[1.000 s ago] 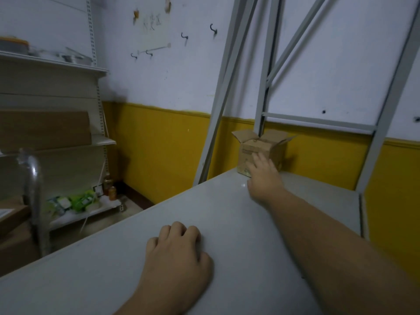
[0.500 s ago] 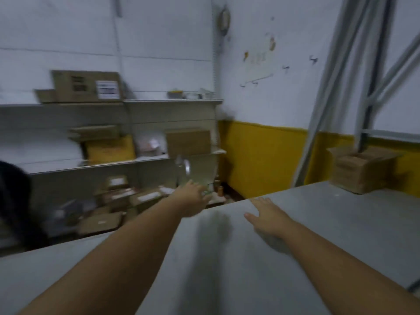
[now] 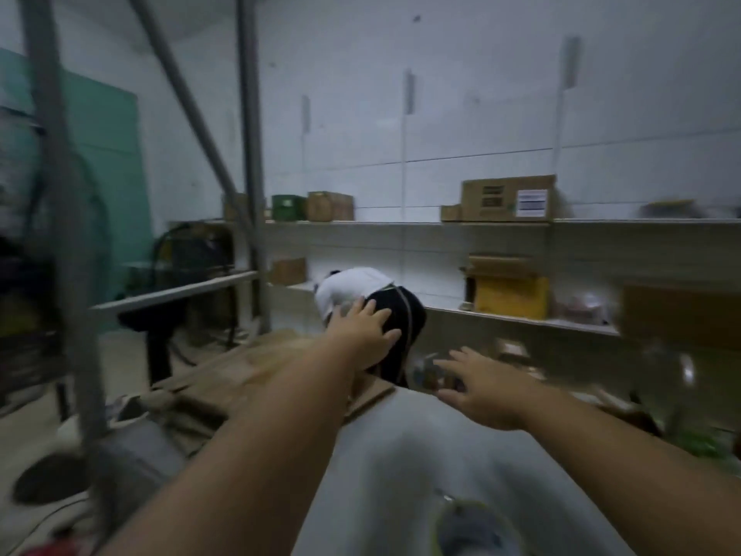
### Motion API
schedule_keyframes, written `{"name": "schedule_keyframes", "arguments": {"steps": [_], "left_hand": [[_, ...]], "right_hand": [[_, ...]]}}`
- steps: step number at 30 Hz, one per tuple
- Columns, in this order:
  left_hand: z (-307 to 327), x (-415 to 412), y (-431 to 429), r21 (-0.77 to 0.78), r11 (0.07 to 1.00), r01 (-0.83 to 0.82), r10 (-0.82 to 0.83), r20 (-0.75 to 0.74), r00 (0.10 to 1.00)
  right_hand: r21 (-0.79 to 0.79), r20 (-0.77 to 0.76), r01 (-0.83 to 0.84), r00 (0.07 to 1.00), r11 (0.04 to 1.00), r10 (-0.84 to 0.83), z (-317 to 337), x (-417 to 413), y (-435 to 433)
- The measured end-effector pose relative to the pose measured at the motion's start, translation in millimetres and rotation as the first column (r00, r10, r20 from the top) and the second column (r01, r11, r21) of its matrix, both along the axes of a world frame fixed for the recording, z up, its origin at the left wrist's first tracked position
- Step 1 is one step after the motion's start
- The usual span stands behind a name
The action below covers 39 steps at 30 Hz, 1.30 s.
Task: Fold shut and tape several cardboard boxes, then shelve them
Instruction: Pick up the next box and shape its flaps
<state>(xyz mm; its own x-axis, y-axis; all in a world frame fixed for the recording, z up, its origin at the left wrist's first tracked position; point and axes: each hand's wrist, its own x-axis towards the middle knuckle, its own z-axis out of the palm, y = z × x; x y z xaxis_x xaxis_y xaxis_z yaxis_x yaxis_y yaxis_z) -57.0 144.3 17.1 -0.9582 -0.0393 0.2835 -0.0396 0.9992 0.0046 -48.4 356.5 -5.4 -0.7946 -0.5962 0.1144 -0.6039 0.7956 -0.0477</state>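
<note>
The view is motion-blurred. My left hand (image 3: 367,331) reaches forward with fingers spread, holding nothing, above a flat brown cardboard sheet (image 3: 256,371) lying past the far edge of the grey table (image 3: 409,467). My right hand (image 3: 481,387) hovers open, fingers splayed, over the table's far edge. Cardboard boxes (image 3: 507,198) stand on the wall shelf at the back. A blurred roll-like object (image 3: 469,527) sits on the table near the bottom edge.
A person in a white top and black trousers (image 3: 373,298) bends over beyond the table. Grey metal rack posts (image 3: 250,154) rise on the left. Wall shelves (image 3: 401,223) hold more boxes, one yellow (image 3: 511,296). Clutter covers the floor at left.
My head has swung left, away from the yellow wall and the small open box. Both hands left the tabletop and now reach forward, spread, towards the table's far edge.
</note>
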Motion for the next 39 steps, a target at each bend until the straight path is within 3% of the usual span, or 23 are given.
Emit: {"name": "schedule_keyframes", "arguments": {"steps": [6,9,12,19,27,29,31,34,39], "left_hand": [[-41,53,-118,0.085,0.979,-0.186,0.169,0.175,0.970],[-69,66,-145,0.203,0.932,-0.301,0.242,0.272,0.931],[-89,68,-154,0.185,0.914,-0.361,0.285,0.341,0.896],[-95,63,-147,0.208,0.934,-0.291,0.216,0.321,0.922],[-82,64,-161,0.539,0.793,-0.283,0.073,0.378,0.923],[-79,62,-159,0.558,0.793,-0.244,0.096,0.282,0.955],[-70,61,-152,0.485,0.836,-0.256,0.226,0.121,0.967],[-49,72,-149,0.389,0.880,-0.274,0.370,-0.197,0.908],[14,109,-156,0.407,0.913,-0.007,0.262,-0.574,0.776]], "right_hand": [[-0.041,0.065,-0.179,0.981,0.983,0.182,-12,6,-109],[-0.027,0.117,-0.195,0.974,0.981,0.196,-28,5,-146],[0.025,0.102,-0.182,0.979,0.983,0.179,-42,0,-171],[-0.040,0.193,-0.148,0.969,0.988,0.153,-64,-4,-201],[-0.159,0.203,-0.142,0.964,0.977,0.173,-62,-7,-187],[-0.206,0.188,-0.143,0.965,0.968,0.183,-58,-6,-181],[-0.288,0.167,-0.163,0.962,0.944,0.217,-55,-6,-176],[-0.429,0.177,-0.116,0.962,0.896,0.209,-50,-7,-169],[-0.695,0.437,0.195,0.879,0.692,0.191,-24,-18,-161]]}}
